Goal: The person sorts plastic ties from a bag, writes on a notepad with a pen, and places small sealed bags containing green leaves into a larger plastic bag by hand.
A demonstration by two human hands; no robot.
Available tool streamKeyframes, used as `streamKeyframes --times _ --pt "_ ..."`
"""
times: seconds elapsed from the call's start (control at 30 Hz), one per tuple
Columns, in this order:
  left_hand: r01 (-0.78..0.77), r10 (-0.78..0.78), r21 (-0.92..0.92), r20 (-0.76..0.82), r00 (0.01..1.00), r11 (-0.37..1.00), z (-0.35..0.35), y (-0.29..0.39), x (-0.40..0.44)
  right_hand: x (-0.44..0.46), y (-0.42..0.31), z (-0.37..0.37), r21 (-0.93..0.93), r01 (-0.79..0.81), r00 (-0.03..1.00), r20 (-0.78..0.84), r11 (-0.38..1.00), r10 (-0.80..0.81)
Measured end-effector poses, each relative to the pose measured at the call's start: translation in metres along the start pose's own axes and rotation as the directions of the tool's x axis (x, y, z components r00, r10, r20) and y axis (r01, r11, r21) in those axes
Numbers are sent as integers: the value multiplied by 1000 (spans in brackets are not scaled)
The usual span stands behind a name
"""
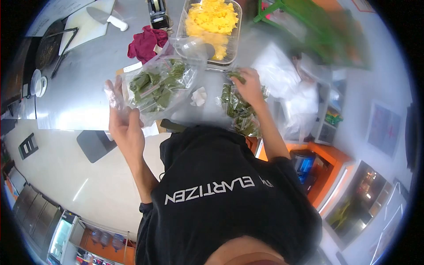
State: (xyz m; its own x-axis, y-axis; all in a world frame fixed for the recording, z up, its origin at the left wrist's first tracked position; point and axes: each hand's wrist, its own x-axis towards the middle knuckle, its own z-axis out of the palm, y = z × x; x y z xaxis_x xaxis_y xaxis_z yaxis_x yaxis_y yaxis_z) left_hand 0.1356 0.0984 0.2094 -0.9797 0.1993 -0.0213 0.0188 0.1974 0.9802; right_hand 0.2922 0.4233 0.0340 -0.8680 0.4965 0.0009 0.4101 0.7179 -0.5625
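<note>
My left hand [125, 117] is at the left edge of a clear plastic bag [185, 90], with plastic over its upper fingers and the bag's side between them and the thumb. Several folded green leaf pieces [154, 90] lie inside that bag. My right hand [250, 90] has its fingers closed on a green leaf bundle [237, 76], which they partly cover. Below that hand lies another clear bag of green leaf bundles [238, 106], close to my body. A crumpled white paper [199, 96] rests between the two bags.
A clear tray [240, 33] of yellow shredded food stands at the back, beside a tape dispenser [158, 15] and a dark red cloth [146, 44]. A knife [106, 18] lies on a white cutting board [81, 28]. At right are white plastic bags [278, 73] and a blurred green rack [327, 33].
</note>
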Motion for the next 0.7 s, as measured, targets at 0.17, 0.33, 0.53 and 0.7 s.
streamKeyframes --times 0.17,0.33,0.53,0.7 --pt "64 -64 66 -4 998 996 -7 -2 -5 -7 -100 -78 755 -247 947 56 607 315" --pt "84 -85 21 38 996 996 -1 6 -3 2 -198 -71 746 343 939 -256 571 -229" --pt "-24 24 1 31 999 1000 0 9 -4 22 -197 -42 514 523 852 -344 680 -396" --pt "-13 13 1 4 1000 1000 1 6 1 33 -88 -48 672 -163 951 -88 722 296"
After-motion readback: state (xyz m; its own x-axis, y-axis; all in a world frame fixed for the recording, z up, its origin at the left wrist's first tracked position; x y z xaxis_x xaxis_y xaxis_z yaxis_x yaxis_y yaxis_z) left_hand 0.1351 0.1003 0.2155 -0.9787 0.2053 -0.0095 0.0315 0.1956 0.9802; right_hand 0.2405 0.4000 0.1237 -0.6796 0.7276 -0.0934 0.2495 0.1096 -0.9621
